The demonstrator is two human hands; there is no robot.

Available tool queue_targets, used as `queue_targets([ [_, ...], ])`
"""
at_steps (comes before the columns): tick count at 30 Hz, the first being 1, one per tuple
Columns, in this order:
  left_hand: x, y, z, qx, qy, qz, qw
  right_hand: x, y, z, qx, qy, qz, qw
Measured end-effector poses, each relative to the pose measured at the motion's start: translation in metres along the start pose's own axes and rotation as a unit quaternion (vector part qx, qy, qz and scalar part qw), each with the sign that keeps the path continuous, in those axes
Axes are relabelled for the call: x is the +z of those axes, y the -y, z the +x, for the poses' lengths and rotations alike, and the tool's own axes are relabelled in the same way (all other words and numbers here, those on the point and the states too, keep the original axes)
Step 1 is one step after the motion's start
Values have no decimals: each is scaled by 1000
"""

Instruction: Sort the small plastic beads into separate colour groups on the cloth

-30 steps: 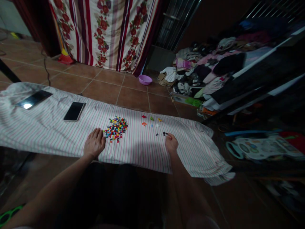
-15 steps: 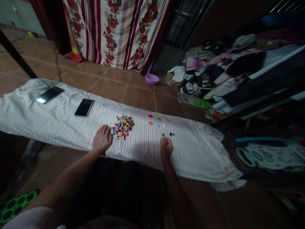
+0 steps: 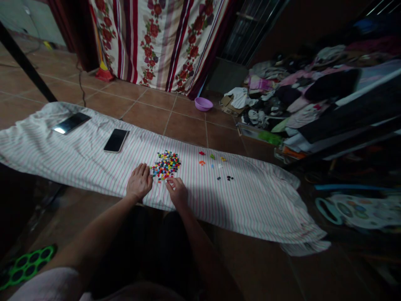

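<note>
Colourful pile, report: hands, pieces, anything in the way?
Left hand flat on cloth beside pile. Right hand at its near edge; whether grip holds anything, unclear. Small colour groups lie right of pile. Nearer phone lies left, out of the way.

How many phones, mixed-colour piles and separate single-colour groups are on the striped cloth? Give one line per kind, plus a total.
Phones: 2
Mixed-colour pile: 1
Single-colour groups: 8
Total: 11
</note>
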State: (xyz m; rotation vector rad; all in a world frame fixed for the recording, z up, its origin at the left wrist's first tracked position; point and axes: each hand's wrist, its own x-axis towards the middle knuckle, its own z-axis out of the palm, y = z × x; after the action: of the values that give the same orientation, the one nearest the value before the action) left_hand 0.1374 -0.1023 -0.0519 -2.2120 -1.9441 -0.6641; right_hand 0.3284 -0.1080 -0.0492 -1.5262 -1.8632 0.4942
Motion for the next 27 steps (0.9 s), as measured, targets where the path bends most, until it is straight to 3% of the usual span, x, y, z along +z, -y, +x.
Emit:
queue_targets([
  [17,-3,-1,1,-10,12,-14,1000,12,0,4,51,-47,-62,996],
  [27,-1,0,0,-14,6,-33,999,14,6,15,-15,-38,-76,996],
])
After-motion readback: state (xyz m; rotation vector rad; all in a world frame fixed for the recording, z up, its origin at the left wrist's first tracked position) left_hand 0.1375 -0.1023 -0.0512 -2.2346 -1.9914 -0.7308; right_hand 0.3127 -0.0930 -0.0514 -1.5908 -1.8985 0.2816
